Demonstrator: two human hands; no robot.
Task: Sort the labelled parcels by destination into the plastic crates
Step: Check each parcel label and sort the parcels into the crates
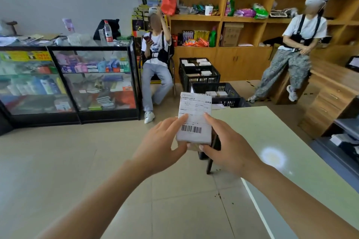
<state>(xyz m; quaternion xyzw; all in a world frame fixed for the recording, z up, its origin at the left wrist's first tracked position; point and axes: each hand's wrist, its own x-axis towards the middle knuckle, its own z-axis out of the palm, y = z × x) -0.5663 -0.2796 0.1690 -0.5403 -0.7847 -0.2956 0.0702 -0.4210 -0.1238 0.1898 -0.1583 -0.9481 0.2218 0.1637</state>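
A small parcel (195, 114) with a white shipping label and a barcode faces me at the centre of the head view, lifted in front of the table's corner. My left hand (161, 147) grips its left side, fingers on the label. My right hand (225, 145) grips its right side, thumb under the lower edge. Beyond the parcel on the floor stand two black plastic crates: a near crate (229, 101) and a far crate (186, 75), each holding several labelled parcels.
A pale green table (281, 141) spreads to the right. A glass display counter (68, 83) lines the left. One person sits on a chair (155, 60) by the crates, another leans at a wooden desk (299, 48). Wooden shelves (223, 17) fill the back wall.
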